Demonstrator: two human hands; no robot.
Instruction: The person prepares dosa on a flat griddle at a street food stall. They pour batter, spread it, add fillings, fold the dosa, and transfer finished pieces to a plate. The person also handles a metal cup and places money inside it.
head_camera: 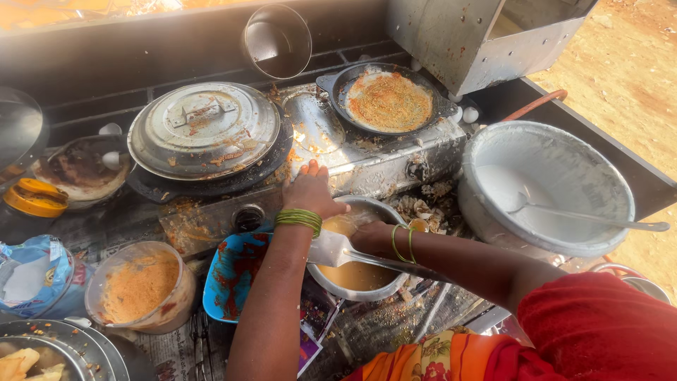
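The stove [367, 166] carries 2 pans. Both arms cross over the steel bowl [356, 279] of brown liquid before it. The left hand [310, 190] rests fingers-down on the stove's front edge, empty. The right hand [370, 236] grips a flat spatula [331, 248]; its fingers are mostly hidden.

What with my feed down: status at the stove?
Left hand on stove front, by knob. Right hand grips steel spatula over steel bowl. Arms crossed; nothing between.
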